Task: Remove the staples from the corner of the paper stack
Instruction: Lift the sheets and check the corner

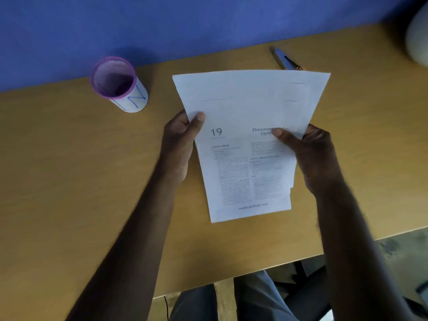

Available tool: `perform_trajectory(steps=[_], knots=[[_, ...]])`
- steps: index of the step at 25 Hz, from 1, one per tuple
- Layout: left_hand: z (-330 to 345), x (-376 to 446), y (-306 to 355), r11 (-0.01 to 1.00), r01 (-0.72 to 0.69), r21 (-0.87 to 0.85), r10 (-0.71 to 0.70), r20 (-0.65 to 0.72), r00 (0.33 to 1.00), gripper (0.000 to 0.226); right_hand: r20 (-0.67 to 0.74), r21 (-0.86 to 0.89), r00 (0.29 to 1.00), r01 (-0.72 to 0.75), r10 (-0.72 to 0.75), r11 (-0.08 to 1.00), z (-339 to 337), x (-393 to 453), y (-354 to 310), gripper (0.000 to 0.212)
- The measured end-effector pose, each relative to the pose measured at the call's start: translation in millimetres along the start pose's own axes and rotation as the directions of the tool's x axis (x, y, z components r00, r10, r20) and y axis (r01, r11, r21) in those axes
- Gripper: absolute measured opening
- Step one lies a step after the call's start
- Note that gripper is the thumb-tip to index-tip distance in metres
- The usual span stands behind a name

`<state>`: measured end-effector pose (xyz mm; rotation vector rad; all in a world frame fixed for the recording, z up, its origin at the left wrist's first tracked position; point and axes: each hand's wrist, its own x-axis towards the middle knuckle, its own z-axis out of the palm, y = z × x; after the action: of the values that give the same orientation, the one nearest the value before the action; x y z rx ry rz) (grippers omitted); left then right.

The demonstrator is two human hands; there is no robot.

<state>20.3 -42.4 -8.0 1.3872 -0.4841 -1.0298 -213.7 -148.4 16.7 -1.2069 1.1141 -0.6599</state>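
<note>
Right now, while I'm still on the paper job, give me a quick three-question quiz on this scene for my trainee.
1. True or false: both hands are gripping the paper stack.
2. Which object lies on the desk just beyond the far right corner of the stack?
A. the purple-rimmed cup
B. the metal staple remover
C. a stapler
3. Fill in: the big chapter number printed on the top page is ____.

Key
1. True: the left hand holds the left edge and the right hand the right edge, thumbs on top.
2. B
3. 19
</note>
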Motion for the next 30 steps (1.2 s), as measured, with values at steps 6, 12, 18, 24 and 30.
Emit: perform_trajectory(steps=[6,12,18,24,30], knots=[[22,-2,91,0.968,-0.249,-0.007,0.248,-0.045,0.968,0.015,-0.016,0.129,0.964,0.267,-0.267,0.955,20,-6,-66,0.018],[25,-14,118,0.911,-0.411,-0.007,0.411,-0.022,0.911,0.017,-0.111,0.136,0.921,0.387,-0.374,0.912,21,-9,-79,0.028],[24,-16,64,0.963,-0.26,0.073,0.263,-0.04,0.964,0.022,-0.086,0.138,0.976,0.209,-0.198,0.968,31,1,-31,0.028],[24,-6,54,0.959,-0.266,0.094,0.269,-0.016,0.963,0.027,-0.107,0.141,0.976,0.202,-0.188,0.969,30,9,-22,0.026],[27,-3,61,0.96,-0.258,0.107,0.259,0.005,0.966,0.038,-0.063,0.137,0.969,0.246,-0.239,0.96,23,7,-25,0.029]])
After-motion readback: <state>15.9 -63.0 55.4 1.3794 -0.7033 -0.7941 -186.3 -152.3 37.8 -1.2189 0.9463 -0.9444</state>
